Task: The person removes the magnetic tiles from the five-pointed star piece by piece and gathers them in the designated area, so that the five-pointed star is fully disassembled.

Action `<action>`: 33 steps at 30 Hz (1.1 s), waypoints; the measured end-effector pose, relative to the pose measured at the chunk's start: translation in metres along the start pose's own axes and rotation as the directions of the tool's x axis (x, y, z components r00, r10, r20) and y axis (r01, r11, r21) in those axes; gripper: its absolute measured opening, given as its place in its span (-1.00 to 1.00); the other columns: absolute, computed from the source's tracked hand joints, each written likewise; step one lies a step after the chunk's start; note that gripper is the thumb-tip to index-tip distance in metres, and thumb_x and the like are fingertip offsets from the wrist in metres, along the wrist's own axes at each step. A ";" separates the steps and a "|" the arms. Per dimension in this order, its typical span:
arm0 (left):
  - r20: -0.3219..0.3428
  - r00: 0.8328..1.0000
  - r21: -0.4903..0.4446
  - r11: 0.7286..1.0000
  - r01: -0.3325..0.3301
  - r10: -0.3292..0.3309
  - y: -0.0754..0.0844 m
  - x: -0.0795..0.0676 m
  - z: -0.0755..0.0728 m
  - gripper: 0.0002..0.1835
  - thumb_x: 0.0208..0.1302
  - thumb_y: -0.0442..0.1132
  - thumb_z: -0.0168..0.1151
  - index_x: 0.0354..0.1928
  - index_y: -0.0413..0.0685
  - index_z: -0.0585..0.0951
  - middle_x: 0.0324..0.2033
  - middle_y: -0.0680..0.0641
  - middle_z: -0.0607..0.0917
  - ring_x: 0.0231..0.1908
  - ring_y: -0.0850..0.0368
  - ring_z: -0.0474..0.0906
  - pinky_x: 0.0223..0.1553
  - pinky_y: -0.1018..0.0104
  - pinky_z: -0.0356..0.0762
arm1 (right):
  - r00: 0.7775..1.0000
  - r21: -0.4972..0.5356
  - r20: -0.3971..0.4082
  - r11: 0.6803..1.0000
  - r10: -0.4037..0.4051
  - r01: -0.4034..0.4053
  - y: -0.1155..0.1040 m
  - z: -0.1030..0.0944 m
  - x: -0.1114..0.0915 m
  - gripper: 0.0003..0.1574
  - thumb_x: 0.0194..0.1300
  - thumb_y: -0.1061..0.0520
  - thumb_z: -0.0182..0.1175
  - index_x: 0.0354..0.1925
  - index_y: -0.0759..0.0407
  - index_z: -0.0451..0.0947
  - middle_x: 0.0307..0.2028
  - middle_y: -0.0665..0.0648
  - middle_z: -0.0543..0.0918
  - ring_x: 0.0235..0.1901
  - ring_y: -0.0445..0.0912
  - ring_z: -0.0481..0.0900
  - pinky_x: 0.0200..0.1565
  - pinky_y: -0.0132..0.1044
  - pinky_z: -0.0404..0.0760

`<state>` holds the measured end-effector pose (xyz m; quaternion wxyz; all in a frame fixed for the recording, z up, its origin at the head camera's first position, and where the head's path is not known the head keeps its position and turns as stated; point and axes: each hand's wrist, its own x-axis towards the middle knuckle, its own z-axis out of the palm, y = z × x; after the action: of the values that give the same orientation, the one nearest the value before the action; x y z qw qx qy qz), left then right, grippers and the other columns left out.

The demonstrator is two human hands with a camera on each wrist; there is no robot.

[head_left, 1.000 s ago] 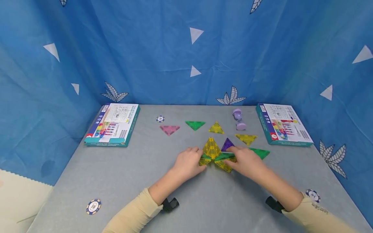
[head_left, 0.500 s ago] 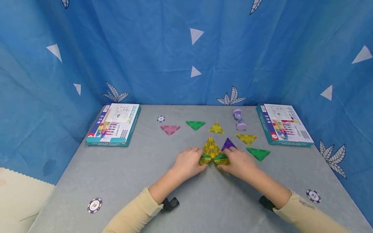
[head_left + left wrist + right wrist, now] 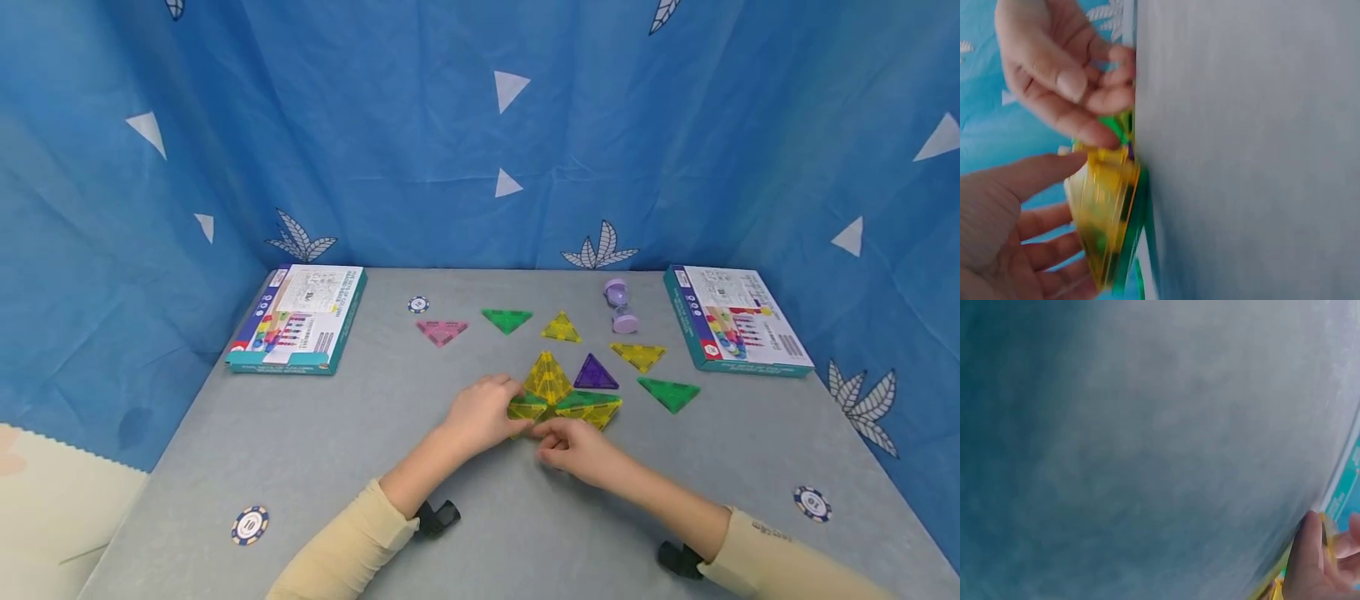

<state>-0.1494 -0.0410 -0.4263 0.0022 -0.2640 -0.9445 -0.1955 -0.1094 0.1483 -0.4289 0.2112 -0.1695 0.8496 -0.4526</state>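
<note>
In the head view, a group of see-through magnetic tiles stands mid-table: a yellow pyramid (image 3: 547,379) behind, with a yellow-and-green tile pyramid on either side in front. My left hand (image 3: 482,414) grips the left tile pyramid (image 3: 1105,219), thumb on its near side and fingers behind. Just in front of the group is my right hand (image 3: 576,448), fingers loosely bent and index fingertip close to the left thumb. In the left wrist view that fingertip overlaps the yellow tile's end. The right tile pyramid (image 3: 591,406) stands free of both hands.
Behind and right lie triangle tiles: purple (image 3: 596,373), green (image 3: 670,393), yellow (image 3: 639,356) and others, with a pink tile (image 3: 442,332) at left. A purple hourglass (image 3: 621,307) lies at the back. Boxes (image 3: 296,321) flank the table; poker chips (image 3: 250,525) lie around.
My right hand has let go of the right tile pyramid and moved left and toward me, to the front of the group. The left hand has kept its grip.
</note>
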 end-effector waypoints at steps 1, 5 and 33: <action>0.011 1.000 -0.033 0.999 0.000 0.000 -0.003 -0.001 -0.001 -0.60 0.05 0.03 0.38 -0.12 -0.02 0.63 -0.19 0.03 0.63 -0.19 0.12 0.56 -0.24 0.27 0.54 | 1.000 0.052 0.003 0.999 0.015 -0.015 0.002 0.001 0.001 -0.56 0.25 0.24 0.17 0.05 0.47 0.44 -0.39 0.09 0.60 -0.50 -0.11 0.51 -0.49 -0.31 0.52; 0.067 0.998 -0.148 0.989 -0.002 0.012 -0.017 -0.004 -0.004 -0.58 0.04 -0.13 0.41 -0.04 -0.08 0.63 -0.09 -0.04 0.63 -0.07 0.08 0.55 -0.06 0.23 0.50 | 0.997 0.180 -0.036 0.981 0.075 -0.067 0.001 0.006 0.005 -0.54 0.27 0.21 0.17 0.05 0.49 0.39 -0.30 0.16 0.62 -0.36 -0.02 0.60 -0.35 -0.23 0.59; 0.250 0.947 -0.302 0.945 -0.123 0.203 -0.044 -0.012 -0.011 -0.48 0.11 -0.61 0.08 0.14 -0.15 0.52 0.05 -0.07 0.57 0.10 0.09 0.45 0.09 0.27 0.41 | 0.996 0.291 -0.041 0.954 0.084 -0.069 0.009 0.008 0.017 -0.64 0.37 0.20 0.06 0.06 0.36 0.36 -0.29 0.22 0.61 -0.32 0.00 0.58 -0.28 -0.23 0.59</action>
<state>-0.1624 -0.0858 -0.4337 -0.1515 -0.3641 -0.8725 -0.2885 -0.1205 0.1395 -0.4438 0.2286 -0.0918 0.7854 -0.5678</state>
